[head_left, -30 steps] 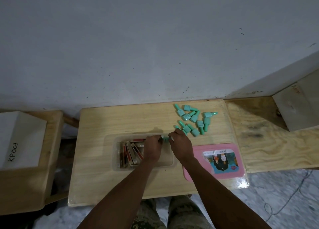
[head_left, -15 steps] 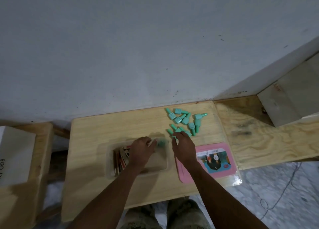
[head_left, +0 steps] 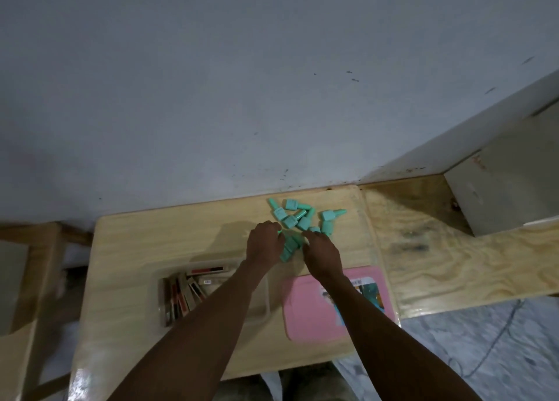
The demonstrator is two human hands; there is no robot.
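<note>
two hands at a heap of mint-green bottles

a light wooden table (head_left: 145, 249) is seen from above, set against a grey wall (head_left: 242, 83). a heap of small mint-green bottles (head_left: 298, 217) is spread near the far edge of the table, right of its middle. the left hand (head_left: 264, 243) and the right hand (head_left: 322, 252) are placed side by side at the near edge of the heap. the fingers of both hands are curled downward. one lying bottle (head_left: 289, 248) is framed between the two hands and is touched by both; whether it is pinched by either hand cannot be told, since the fingertips are hidden. nearer the person, under the left forearm, a clear tray (head_left: 266, 302) is set, with small boxes (head_left: 181, 291) packed upright in its left end. just right of the tray, a pink board (head_left: 308, 319) with a picture on it is laid flat, partly covered by the right forearm.
</note>
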